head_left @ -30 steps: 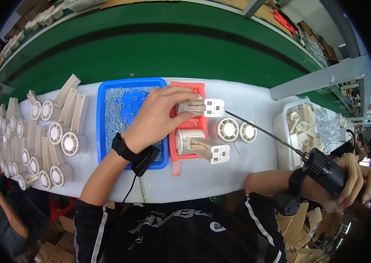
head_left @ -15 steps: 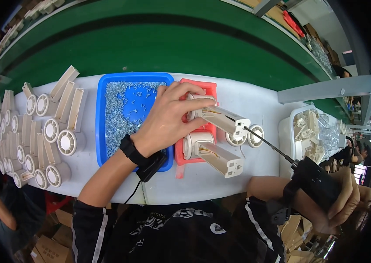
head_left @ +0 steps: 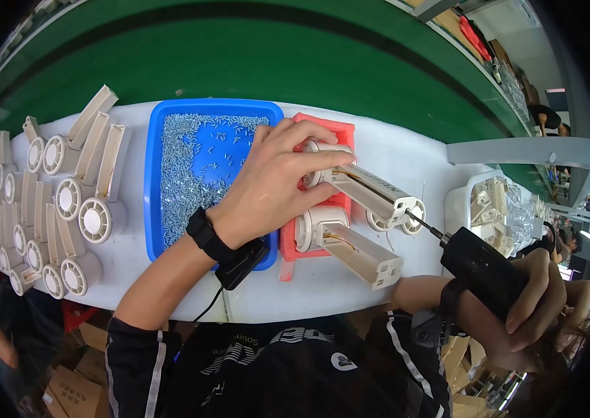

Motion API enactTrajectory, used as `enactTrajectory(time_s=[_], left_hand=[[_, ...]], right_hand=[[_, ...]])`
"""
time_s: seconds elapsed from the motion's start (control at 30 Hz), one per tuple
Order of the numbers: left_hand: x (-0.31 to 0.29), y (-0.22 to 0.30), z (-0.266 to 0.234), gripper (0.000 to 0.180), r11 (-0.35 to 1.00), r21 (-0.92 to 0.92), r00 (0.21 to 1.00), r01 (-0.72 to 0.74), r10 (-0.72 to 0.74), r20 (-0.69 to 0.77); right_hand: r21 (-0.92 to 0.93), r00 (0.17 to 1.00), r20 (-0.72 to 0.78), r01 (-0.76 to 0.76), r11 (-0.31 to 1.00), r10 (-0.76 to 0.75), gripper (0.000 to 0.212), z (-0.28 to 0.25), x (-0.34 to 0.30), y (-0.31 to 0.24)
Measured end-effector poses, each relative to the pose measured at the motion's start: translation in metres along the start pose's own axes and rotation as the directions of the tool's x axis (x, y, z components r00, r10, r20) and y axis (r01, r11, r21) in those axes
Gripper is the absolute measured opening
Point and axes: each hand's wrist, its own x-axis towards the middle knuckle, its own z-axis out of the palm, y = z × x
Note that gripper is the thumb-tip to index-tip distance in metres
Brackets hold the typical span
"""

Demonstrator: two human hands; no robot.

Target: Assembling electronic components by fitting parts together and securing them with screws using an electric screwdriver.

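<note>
My left hand [head_left: 277,174] is closed around the round head of a white plastic housing [head_left: 377,193] with a long trough-like arm. That head sits in a red foam-like holder [head_left: 342,129]. In my right hand [head_left: 538,292] is a black electric screwdriver [head_left: 483,270], its long thin bit pointing left. The bit's tip meets the end face of the arm, at or in a hole; a screw there is too small to make out. Just nearer, a second white housing [head_left: 361,254] rests in the same holder, with yellowish wires showing inside its arm.
A blue tray [head_left: 150,181] of small silvery screws stands left of the holder. Several similar white housings [head_left: 100,219] crowd the table's left side. At the right, a white bin [head_left: 458,216] holds white plastic parts, beneath a grey metal bar [head_left: 517,151]. Round white parts [head_left: 380,221] lie behind the arms.
The screwdriver has shifted left and up slightly, still at the arm's end. A strip now covers the held housing's arm where wires showed before. My left hand keeps its grip.
</note>
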Motion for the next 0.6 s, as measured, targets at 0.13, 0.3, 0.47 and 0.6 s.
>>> enactTrajectory(time_s=[0.13, 0.3, 0.47, 0.6], left_hand=[[0.000, -0.001, 0.001, 0.038, 1.000, -0.003, 1.000, -0.011, 0.010, -0.011], [-0.001, 0.001, 0.000, 0.038, 1.000, -0.003, 1.000, 0.000, 0.000, -0.009], [-0.001, 0.000, 0.002, 0.038, 1.000, -0.014, 1.000, -0.005, 0.005, -0.020], [-0.001, 0.001, 0.002, 0.038, 1.000, -0.009, 1.000, 0.009, -0.009, -0.015]], right_hand=[[-0.266, 1.000, 0.022, -0.014, 0.964, 0.020, 0.027, -0.003, 0.003, -0.006], [-0.353, 0.999, 0.029, 0.046, 0.935, -0.039, 0.030, -0.002, 0.009, 0.008], [-0.599, 0.995, -0.105, -0.065, 0.798, 0.002, 0.024, 0.018, 0.008, 0.059], [-0.392, 0.983, 0.172, 0.013, 0.920, 0.060, 0.032, -0.013, 0.004, 0.041]])
